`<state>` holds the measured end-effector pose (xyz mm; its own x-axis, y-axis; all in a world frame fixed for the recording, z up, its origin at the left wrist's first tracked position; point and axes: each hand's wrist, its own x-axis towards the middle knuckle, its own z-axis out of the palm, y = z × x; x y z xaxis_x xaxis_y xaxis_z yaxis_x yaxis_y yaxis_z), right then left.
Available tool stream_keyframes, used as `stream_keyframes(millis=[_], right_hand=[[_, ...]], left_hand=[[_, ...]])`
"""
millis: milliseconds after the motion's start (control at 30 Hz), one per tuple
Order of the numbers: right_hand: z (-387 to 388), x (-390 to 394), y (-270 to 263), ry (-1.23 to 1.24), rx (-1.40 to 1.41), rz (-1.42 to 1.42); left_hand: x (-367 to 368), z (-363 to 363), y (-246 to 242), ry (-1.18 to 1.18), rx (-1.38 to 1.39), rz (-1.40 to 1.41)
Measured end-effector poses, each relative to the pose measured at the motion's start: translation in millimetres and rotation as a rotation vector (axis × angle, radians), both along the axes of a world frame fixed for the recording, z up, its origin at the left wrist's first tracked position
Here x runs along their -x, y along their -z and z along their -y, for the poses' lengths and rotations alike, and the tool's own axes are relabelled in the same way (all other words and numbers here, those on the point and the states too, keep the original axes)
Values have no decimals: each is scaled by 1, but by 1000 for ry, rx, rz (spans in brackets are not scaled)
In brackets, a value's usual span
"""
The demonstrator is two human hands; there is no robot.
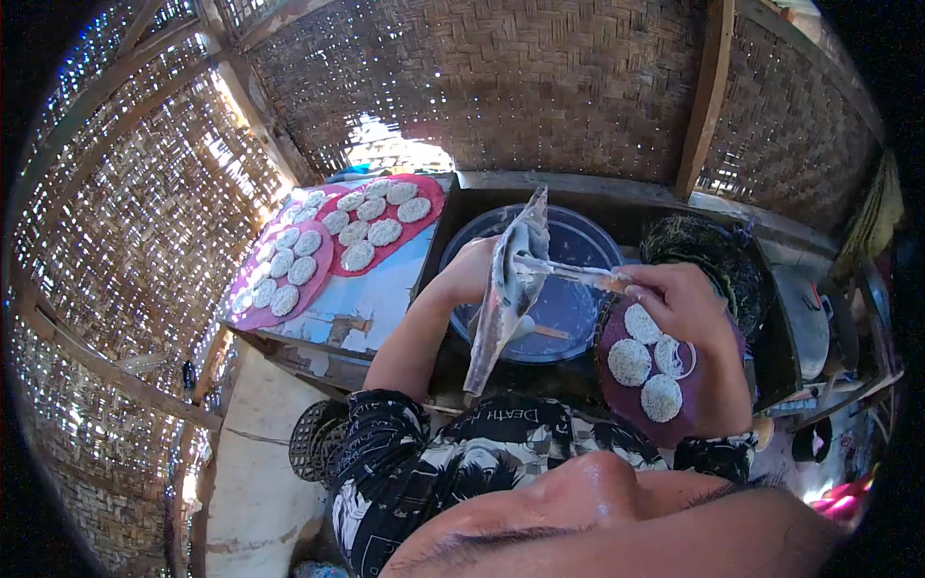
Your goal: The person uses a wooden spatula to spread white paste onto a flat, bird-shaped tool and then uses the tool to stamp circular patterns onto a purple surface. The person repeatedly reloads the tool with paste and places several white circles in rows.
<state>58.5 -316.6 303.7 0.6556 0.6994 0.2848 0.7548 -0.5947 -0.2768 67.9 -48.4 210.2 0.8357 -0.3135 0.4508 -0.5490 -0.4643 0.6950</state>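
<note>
My left hand (473, 271) grips a whitish, smeared leaf-like sheet or shallow scoop (513, 267), held tilted over a round clear plastic basin (455, 318); its material is unclear. My right hand (676, 296) is closed around a thin stick (578, 273) coated in white paste, whose far end touches the sheet's hollow. Below my right hand lies a purple round mat (621, 404) bearing several white lacy discs; one disc (674, 357) shows only a ring with partial strands. Inside the basin lie a flat light-brown strip (553, 332) and a white lump.
Left, a worn pale tabletop (340, 307) holds a red mat (423, 195) and a pink mat (321, 249) with several white discs. A dark round, rough-textured item (723, 253) stands right of the basin, near a metal pot (802, 318). A woven bamboo wall (564, 94) rises behind.
</note>
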Motion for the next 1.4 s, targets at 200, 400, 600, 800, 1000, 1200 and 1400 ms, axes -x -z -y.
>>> stream_keyframes(millis=[200, 400, 600, 800, 1000, 1200, 1400], right_hand=[[-8, 26, 10, 25, 294, 491], [-2, 43, 28, -23, 292, 637], [27, 18, 50, -40, -153, 269], [11, 5, 106, 70, -459, -948], [37, -2, 94, 200, -593, -870], [12, 1, 104, 136, -454, -162], [16, 4, 110, -25, -432, -218]], left_hand=[[-12, -6, 17, -59, 68, -144], [-38, -18, 52, -53, 85, -179], [-26, -16, 35, 56, 690, -329], [-16, 4, 27, 218, 609, -293], [3, -2, 4, 115, 186, 447], [2, 3, 5, 188, 913, -634], [6, 12, -2, 129, 556, -202]])
